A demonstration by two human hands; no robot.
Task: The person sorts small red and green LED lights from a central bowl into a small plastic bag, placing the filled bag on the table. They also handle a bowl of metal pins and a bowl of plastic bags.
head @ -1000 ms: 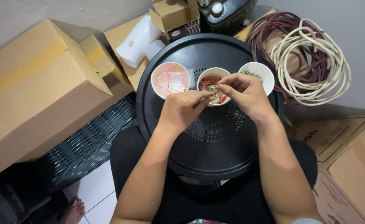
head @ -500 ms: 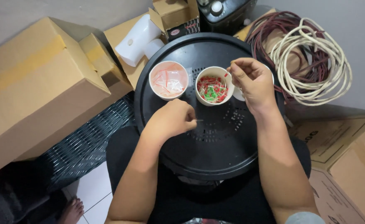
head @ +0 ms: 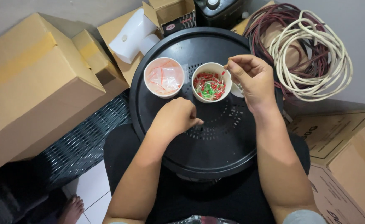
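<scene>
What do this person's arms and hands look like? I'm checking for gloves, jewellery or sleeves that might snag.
Both arms are bare from wrist to above the elbow. The left hand and right hand wear no gloves, and no rings, watch or bracelets show. Only a grey sleeve edge appears at the right upper arm, at the frame's bottom; dark clothing covers the lap.

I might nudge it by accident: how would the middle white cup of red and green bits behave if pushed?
The middle cup is small and holds only tiny loose pieces, so it probably slides easily on the smooth black tray. It looks wide and low, so tipping seems unlikely, though a knock could scatter the pieces.
</scene>
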